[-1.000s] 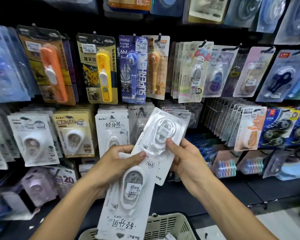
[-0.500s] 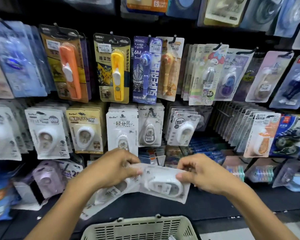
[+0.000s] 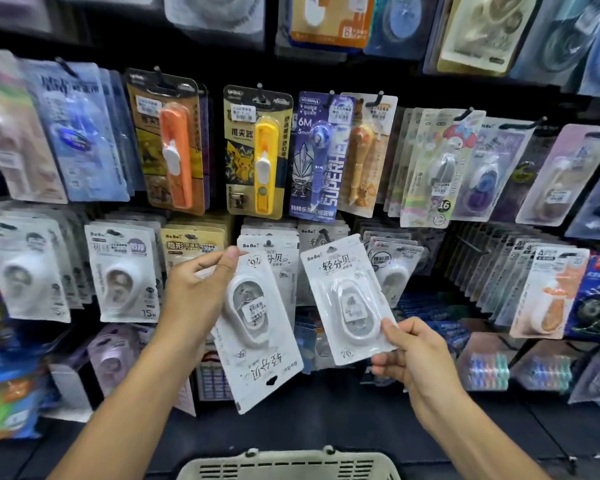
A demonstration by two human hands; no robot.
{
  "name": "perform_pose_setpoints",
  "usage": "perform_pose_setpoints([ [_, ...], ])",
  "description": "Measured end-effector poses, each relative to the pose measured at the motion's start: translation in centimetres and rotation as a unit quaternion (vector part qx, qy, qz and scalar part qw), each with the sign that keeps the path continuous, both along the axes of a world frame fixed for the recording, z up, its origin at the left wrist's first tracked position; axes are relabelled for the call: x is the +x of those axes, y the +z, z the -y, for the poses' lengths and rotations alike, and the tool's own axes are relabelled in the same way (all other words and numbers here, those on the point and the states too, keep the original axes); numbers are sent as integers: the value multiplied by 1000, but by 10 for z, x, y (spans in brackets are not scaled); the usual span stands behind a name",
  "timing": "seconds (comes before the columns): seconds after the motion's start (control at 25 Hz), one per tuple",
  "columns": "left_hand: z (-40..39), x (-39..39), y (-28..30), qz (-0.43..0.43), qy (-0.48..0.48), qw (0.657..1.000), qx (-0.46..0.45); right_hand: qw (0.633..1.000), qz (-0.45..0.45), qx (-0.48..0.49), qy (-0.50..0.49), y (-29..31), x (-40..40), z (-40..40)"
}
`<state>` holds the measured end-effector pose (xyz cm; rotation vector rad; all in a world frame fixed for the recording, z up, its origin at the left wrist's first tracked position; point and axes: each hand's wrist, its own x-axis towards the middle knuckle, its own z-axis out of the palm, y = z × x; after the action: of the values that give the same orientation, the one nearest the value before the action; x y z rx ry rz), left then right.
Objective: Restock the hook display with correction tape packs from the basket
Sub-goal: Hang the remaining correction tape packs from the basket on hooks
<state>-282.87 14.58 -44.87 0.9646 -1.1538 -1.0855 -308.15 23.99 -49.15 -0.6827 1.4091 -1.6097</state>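
Item 1: white correction tape pack (image 3: 349,299), in my right hand (image 3: 414,355), thumb & fingers pinching its lower right corner. Upright, hang hole at top, long axis leaning a bit left. Sits just in front of & below the matching row of packs (image 3: 269,251) on the hook display.

Item 2: second pack (image 3: 257,323), same type, in my left hand (image 3: 196,289), fingers gripping its left edge. Upside down, hang hole at bottom, so needs flipping before it can go on a hook.

Item 3: basket (image 3: 288,464), bottom centre, below both hands; contents not visible.

Next, my guess: rt hand pack goes first. It's nearer, already oriented, hole pointing up twd the matching hook, which lies up & slightly left of it
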Motion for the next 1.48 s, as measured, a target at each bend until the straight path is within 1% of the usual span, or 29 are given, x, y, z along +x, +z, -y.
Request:
perform_pose_setpoints([
  [0.2, -8, -5, 4, -50, 2, 998, 23, 999, 29, 3, -43, -1, 18, 8],
  [0.28, -9, -6, 6, -68, 3, 997, 39, 996, 76, 1, -35, -2, 19, 11],
  [0.32, -10, -8, 6, -85, 9, 995, 47, 995, 95, 3, -19, -6, 20, 10],
  [0.4, -14, -16, 2, -153, 35, 984, 85, 994, 96, 32, 38, -16, 27, 7],
  [0.44, -17, -21, -2, -199, 41, 973, 110, 990, 97, 43, 88, -14, 36, 4],
  [0.52, -22, -30, -6, -279, 23, 949, 142, 974, 134, 27, 180, -5, 46, 1],
  [0.56, -23, -33, -9, -294, 10, 944, 148, 972, 147, 1, 185, -1, 44, 3],
  [0.64, -27, -39, -14, -270, 12, 952, 144, 971, 156, -44, 174, 10, 30, 7],
  [0.68, -28, -41, -16, -256, 17, 956, 143, 972, 135, -44, 187, 16, 23, 6],
  [0.72, -30, -44, -19, -247, 17, 958, 145, 971, 85, -26, 220, 20, 21, 3],
  [0.76, -31, -46, -21, -239, 6, 958, 155, 965, 13, 10, 260, 22, 20, -1],
  [0.8, -31, -46, -22, -228, -12, 959, 169, 959, -47, 44, 276, 23, 18, -3],
  [0.84, -30, -43, -22, -203, -35, 962, 182, 963, -83, 59, 249, 26, 16, -3],
  [0.88, -27, -38, -20, -160, -69, 967, 187, 975, -101, 45, 192, 30, 11, -1],
  [0.92, -25, -34, -17, -99, -118, 971, 180, 988, -92, 13, 120, 35, 6, 1],
  [0.96, -27, -32, -13, -39, -174, 970, 162, 997, -41, -31, 60, 39, -1, 2],
  [1.0, -31, -34, -12, -1, -212, 966, 146, 995, 48, -80, 22, 43, -6, 2],
  [1.04, -34, -39, -14, 12, -216, 967, 137, 983, 129, -126, 29, 44, -4, 2],
  [1.08, -38, -45, -17, 8, -199, 970, 138, 971, 172, -154, 61, 39, 4, 1],
  [1.12, -42, -51, -20, -10, -184, 972, 146, 969, 160, -157, 105, 33, 17, 0],
  [1.16, -45, -57, -22, -28, -182, 970, 158, 972, 108, -149, 145, 25, 31, 0],
  [1.2, -45, -61, -25, -37, -189, 967, 170, 977, 48, -134, 159, 17, 42, 0],
  [1.24, -43, -61, -27, -21, -196, 964, 177, 983, -2, -108, 146, 13, 48, 2],
  [1.28, -40, -60, -28, 14, -199, 964, 174, 988, -34, -82, 126, 12, 48, 6],
  [1.32, -36, -57, -28, 77, -187, 968, 150, 990, -48, -60, 121, 14, 46, 8],
  [1.36, -30, -52, -28, 168, -145, 970, 102, 989, -58, -42, 132, 16, 41, 9],
  [1.4, -26, -46, -28, 277, -76, 957, 36, 986, -73, -28, 144, 17, 35, 11],
  [1.44, -23, -40, -27, 374, -9, 927, -34, 984, -92, -18, 151, 17, 30, 13],
  [1.48, -21, -34, -26, 441, 29, 893, -86, 982, -112, -13, 154, 17, 28, 15],
])
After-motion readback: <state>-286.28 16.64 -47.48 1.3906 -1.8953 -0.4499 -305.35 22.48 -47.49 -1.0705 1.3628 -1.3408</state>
